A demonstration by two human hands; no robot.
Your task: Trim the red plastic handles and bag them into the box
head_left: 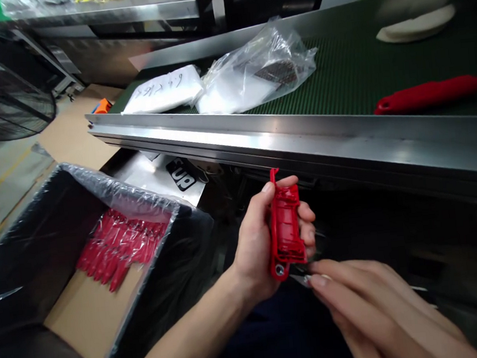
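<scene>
My left hand (256, 241) is closed around a red plastic part (285, 228), held upright below the conveyor's steel edge, with its ribbed hollow side facing me. My right hand (370, 301) comes in from the lower right. Its fingers are pinched on a small metal blade-like tool (300, 279) whose tip sits at the bottom end of the red part, near a small round hole there.
A plastic-lined box (82, 254) at the lower left holds several red parts (119, 246). On the green conveyor belt (350, 74) lie a long red part (435, 92), a cream part (417, 25), clear plastic bags (254, 72) and a white packet (164, 89). A fan grille (0, 88) stands at the far left.
</scene>
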